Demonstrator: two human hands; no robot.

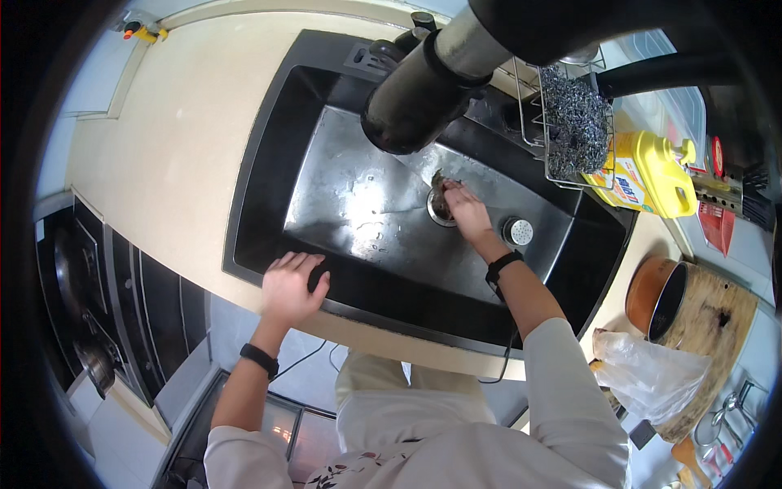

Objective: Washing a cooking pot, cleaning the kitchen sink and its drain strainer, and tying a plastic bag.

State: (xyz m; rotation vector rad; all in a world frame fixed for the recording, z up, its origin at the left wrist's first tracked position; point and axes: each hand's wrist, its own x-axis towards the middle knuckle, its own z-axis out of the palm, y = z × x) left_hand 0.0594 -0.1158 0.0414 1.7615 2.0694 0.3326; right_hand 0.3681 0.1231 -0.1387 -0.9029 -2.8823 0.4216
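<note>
My right hand (pixel 467 211) is down in the black sink (pixel 391 305), at the round drain opening (pixel 435 217). Its fingers are closed on a small brownish-green clump (pixel 437 178), which juts out beyond the fingertips; what it is made of is unclear. A metal drain strainer (pixel 519 231) with a perforated top sits on the sink floor, just right of my right wrist. My left hand (pixel 293 282) rests on the sink's front rim near the left corner, holding nothing, its thumb apart from the fingers. Water drops dot the steel floor.
A dark faucet (pixel 421 91) reaches over the sink from the back. Steel wool (pixel 575 122) fills a wire rack (pixel 574 182) at the right rear, beside a yellow detergent jug (pixel 657 174). A pot (pixel 655 299), a plastic bag (pixel 650 373) and a wooden board (pixel 718 324) stand farther right.
</note>
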